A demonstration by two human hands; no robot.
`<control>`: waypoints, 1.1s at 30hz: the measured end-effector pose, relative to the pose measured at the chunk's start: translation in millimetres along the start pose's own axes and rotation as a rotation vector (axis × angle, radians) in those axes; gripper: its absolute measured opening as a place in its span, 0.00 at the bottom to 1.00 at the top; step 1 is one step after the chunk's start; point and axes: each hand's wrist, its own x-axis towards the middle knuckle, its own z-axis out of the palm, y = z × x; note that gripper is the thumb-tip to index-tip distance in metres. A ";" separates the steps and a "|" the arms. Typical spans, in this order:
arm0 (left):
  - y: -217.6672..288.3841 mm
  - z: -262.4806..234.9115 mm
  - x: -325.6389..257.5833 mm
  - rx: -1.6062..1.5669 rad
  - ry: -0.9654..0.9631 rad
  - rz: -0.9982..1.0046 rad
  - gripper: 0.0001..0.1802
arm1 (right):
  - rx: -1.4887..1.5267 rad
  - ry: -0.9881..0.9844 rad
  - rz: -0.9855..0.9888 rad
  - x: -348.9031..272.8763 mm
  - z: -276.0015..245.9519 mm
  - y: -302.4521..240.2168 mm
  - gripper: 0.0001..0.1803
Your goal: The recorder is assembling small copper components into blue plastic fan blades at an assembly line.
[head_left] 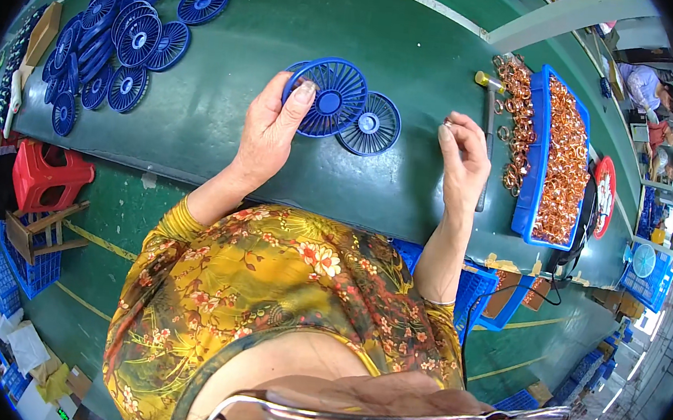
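The left hand (269,136) is gripping a blue wheel (329,102) by its left edge (thumb on top). It is sticking out to the right, partly covering a second wheel (369,123). The right hand (466,159) is curling; I cannot tell if it's holding anything.

No wording or number can be read. Well out from the workbench's (247,38) near left corner, a small display (62,414) glows green, its characters too small to make out; so is any print on the yellow cylinder (488,82) toward the right end.
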 end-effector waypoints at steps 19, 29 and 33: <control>1.7 25.2 -0.6 -0.057 -0.159 -0.154 0.19 | 0.710 -0.045 -0.078 -21.2 17.8 -15.5 0.09; -6.1 22.6 -4.6 -0.220 -0.184 -0.275 0.18 | 1.436 -0.115 0.384 -11.2 1.8 -8.8 0.09; -7.3 23.8 -5.0 -0.198 -0.189 -0.274 0.18 | 1.480 -0.092 0.426 -12.1 1.5 -9.2 0.10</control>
